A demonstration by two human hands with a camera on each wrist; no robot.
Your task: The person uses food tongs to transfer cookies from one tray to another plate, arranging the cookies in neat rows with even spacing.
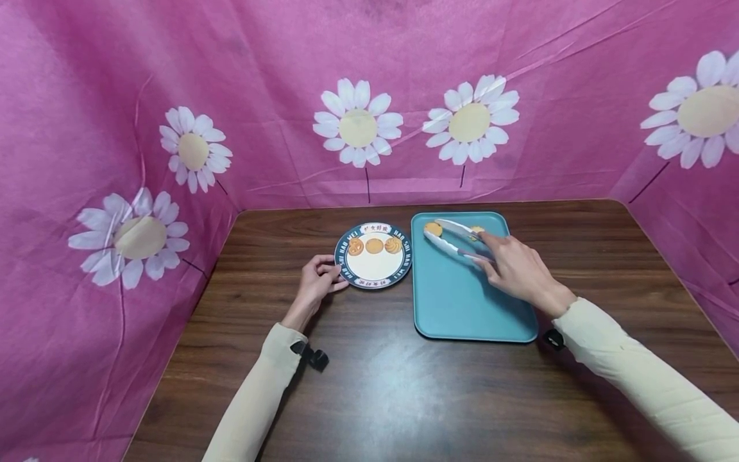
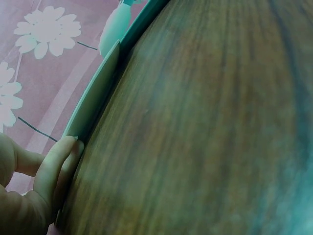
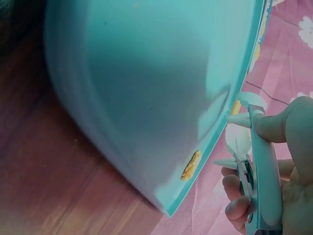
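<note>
Head view: right hand [image 1: 510, 266] grips a pair of white tongs [image 1: 456, 242] over the far part of a teal tray [image 1: 467, 308]. The tong tips lie open around, or just beside, a round biscuit [image 1: 433, 228] at the tray's far left corner; contact cannot be told. A second biscuit [image 1: 476, 230] is partly hidden behind the tongs. Left hand [image 1: 317, 282] pinches the near-left rim of a small printed plate [image 1: 372, 277], steadying it. The plate carries three biscuits [image 1: 374, 246] in a row along its far side. Plate and tray sit just beside each other on a dark wooden table [image 1: 375, 385].

Left wrist view: fingertips [image 2: 61, 154] curl against the plate's edge [image 2: 95, 98]; table grain fills the rest.

Right wrist view: fingers wrap the tongs [image 3: 264, 171], arms apart; one biscuit [image 3: 190, 165] shows at the tray's far rim [image 3: 215, 142].

Judgement: step in hand is picking a biscuit off the tray. The next move calls for squeezing the tongs gently on the left biscuit without crumbling it, then carrying it across to a bare part of the plate.
</note>
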